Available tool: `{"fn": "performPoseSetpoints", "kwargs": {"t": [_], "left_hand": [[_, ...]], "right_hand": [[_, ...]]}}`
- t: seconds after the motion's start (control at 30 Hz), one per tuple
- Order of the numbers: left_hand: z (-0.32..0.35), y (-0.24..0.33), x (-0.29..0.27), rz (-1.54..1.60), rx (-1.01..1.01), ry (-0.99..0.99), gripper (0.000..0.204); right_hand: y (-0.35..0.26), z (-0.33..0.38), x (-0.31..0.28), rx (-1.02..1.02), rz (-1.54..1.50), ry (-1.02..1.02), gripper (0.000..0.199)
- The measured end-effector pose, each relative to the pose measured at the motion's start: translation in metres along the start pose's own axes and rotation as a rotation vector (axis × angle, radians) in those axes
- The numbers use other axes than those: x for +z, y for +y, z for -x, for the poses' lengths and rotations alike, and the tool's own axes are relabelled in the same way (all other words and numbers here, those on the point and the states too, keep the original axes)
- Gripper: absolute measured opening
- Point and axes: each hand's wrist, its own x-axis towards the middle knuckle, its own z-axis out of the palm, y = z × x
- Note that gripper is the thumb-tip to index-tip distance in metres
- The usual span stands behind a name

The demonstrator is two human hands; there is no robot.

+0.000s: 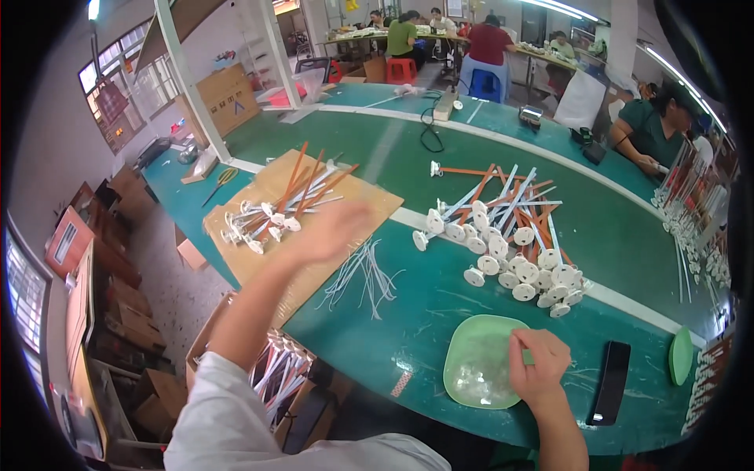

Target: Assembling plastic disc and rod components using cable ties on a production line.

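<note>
The left hand (330,229) is stretched out and blurred, so I cannot tell whether its fingers are spread or closed on anything. It hangs over the near edge of a cardboard sheet (369,202), just beside a small pile of sticks (275,213): thin orange and white rods, each ending in a white disc. That pile lies just left of and slightly beyond the hand, long axes running away and to the right, discs toward the person.

The right hand (538,363) is curled at the right rim of a green dish (475,349), fingertips pinched on something too small to make out. The dish holds clear, glassy bits.

Between the two hands lies a loose scatter of white strips (365,271) on the green worktop (440,298), nearer the left hand. Beyond the right hand sits a larger heap of sticks (510,243), discs facing it, rods fanning away. Of the two hands, the left is far closer to the small pile and the right to the large heap.

A black phone (611,381) lies just right of the right hand. Below the left arm is a box (279,373) of more sticks.
</note>
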Motion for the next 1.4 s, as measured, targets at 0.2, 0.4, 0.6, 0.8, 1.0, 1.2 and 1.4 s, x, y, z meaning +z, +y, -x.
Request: {"fn": "performPoseSetpoints", "kwargs": {"t": [0.2, 0.4, 0.6, 0.8, 1.0, 1.2, 1.4], "left_hand": [[0.030, -0.072, -0.099, -0.674, -0.526, -0.038, 0.055], [0.002, -0.053, -0.078, -1.087, -0.436, -0.045, 0.059], [-0.111, -0.043, 0.039, -0.486, 0.042, 0.118, 0.057], [-0.232, -0.064, 0.145, -0.570, 0.123, 0.039, 0.047], [-0.219, -0.062, 0.031, -1.114, 0.172, -0.209, 0.012], [-0.099, -0.040, -0.063, -0.282, -0.293, 0.045, 0.016], [0.016, 0.118, 0.083, 1.406, -0.361, -0.282, 0.019]], "right_hand": [[-0.003, -0.001, 0.014, 0.034, -0.020, -0.043, 0.012], [0.000, -0.005, 0.006, 0.097, 0.008, -0.043, 0.010], [0.000, 0.001, 0.002, 0.060, 0.018, -0.047, 0.011], [-0.002, 0.000, -0.002, 0.230, 0.104, -0.049, 0.008], [0.014, 0.000, -0.003, 0.133, 0.107, 0.119, 0.014], [0.007, -0.004, -0.005, 0.053, 0.093, 0.144, 0.014], [-0.009, -0.023, -0.002, -0.162, 0.036, 0.221, 0.026]]}}
